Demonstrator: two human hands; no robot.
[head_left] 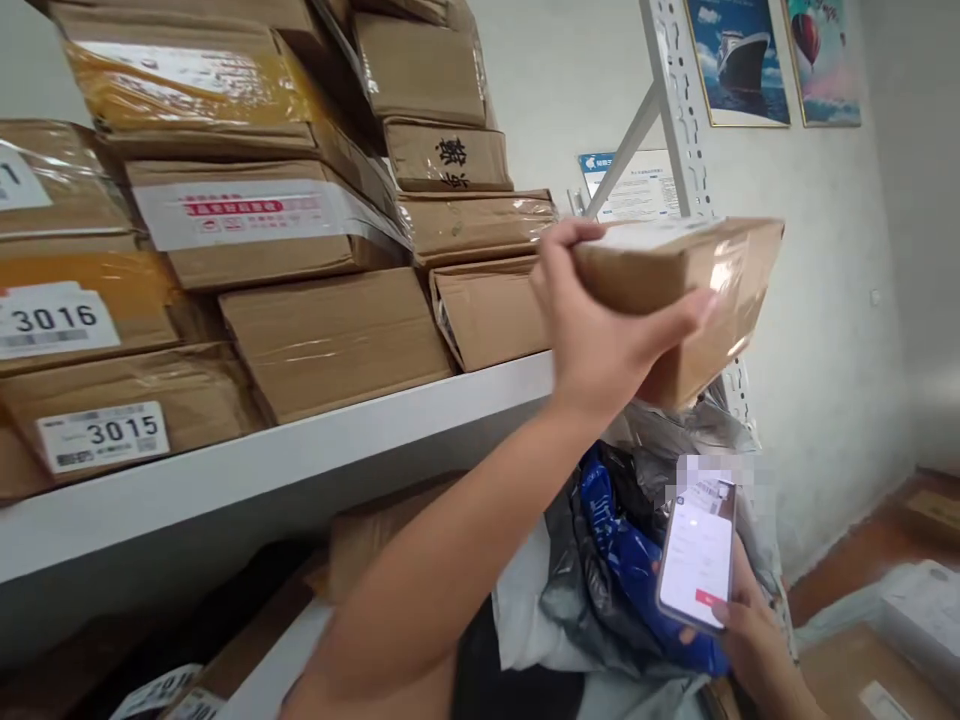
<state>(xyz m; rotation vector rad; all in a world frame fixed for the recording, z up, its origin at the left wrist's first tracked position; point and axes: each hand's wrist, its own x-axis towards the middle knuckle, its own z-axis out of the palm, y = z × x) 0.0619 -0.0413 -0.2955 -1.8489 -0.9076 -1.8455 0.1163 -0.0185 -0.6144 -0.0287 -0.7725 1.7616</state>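
At the end of a white shelf [300, 440], your left hand [600, 340] is raised, its grip wrapped around one end of a taped cardboard box [690, 290], thumb along the side, fingers on top. Left of that grip, the shelf carries stacked cardboard parcels [330, 340], two labelled 3016 [56, 320] and 3015 [101, 435]. Below the grip, your right hand [750, 620] holds a phone [697, 555] with a lit screen. Just behind the phone, grey and blue plastic mailer bags [630, 570] lie heaped together.
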